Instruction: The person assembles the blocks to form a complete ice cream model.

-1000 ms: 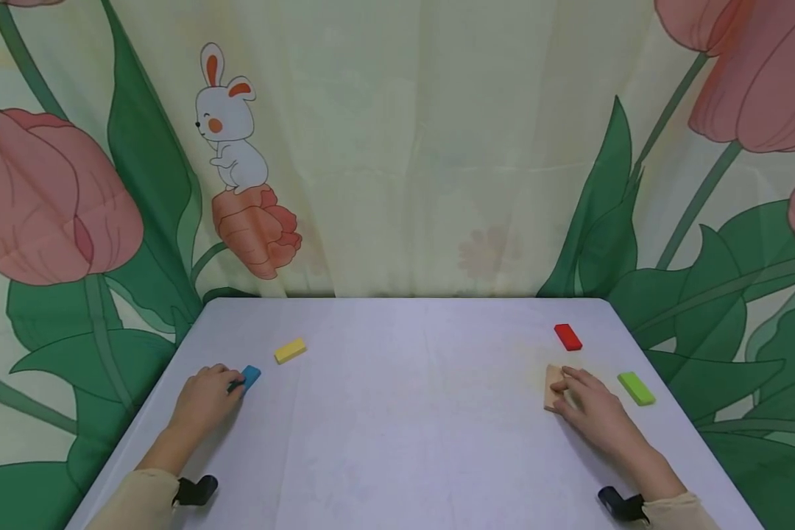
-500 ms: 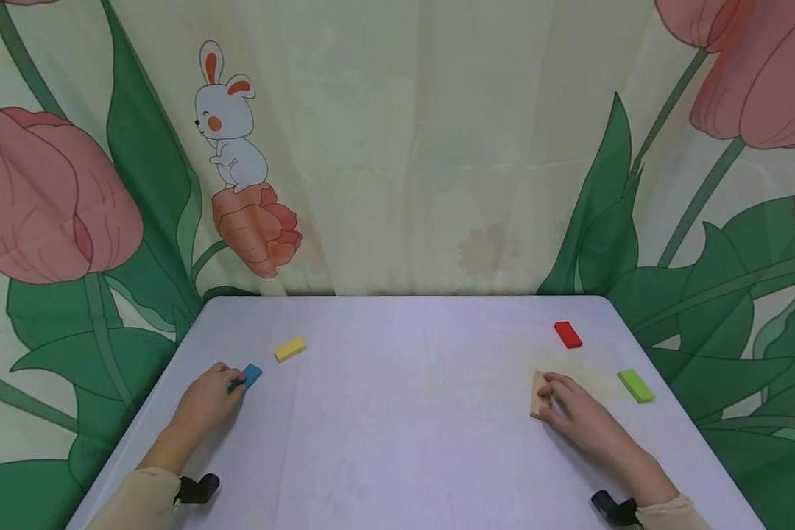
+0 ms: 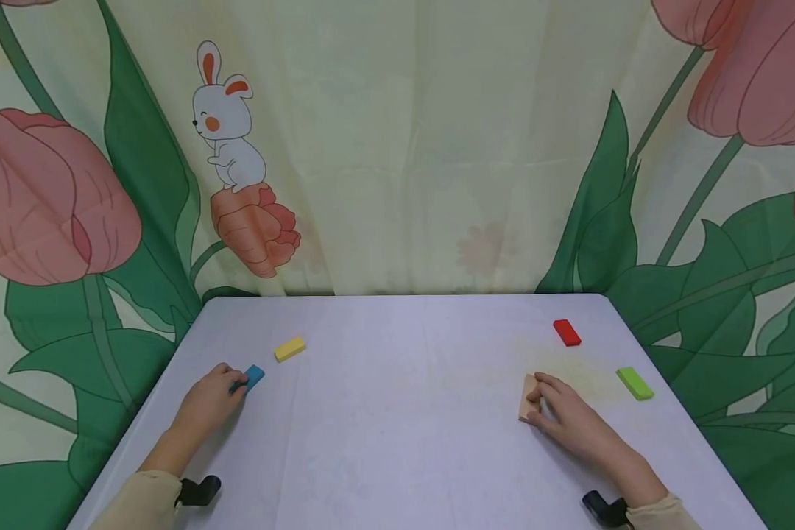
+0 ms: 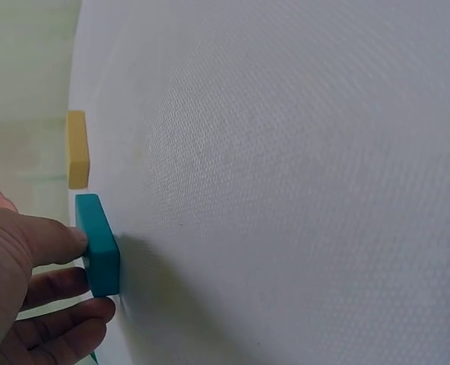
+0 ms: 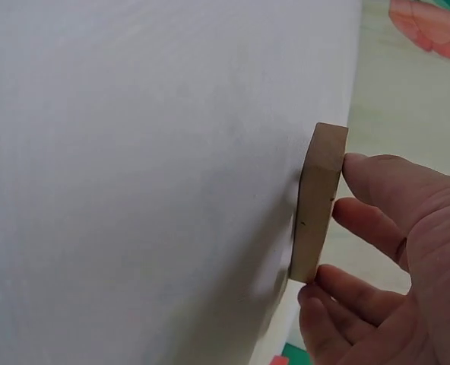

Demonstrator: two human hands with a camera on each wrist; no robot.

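Left grip [image 3: 205, 401]: pinches blue block [image 4: 98, 247]
Right grip [image 3: 570, 418]: pinches wooden block [image 5: 318, 207]
Yellow block [image 3: 290, 350]: beyond left grip
Red block [image 3: 566, 333]: beyond right grip

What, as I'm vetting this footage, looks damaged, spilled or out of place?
Nothing looks spilled or out of place. One small oddity: the tan block in the right hand shows dark specks on its side; whether they are damage, I can't tell.

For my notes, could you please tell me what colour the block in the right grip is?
The block is tan, showing best in the right wrist view.
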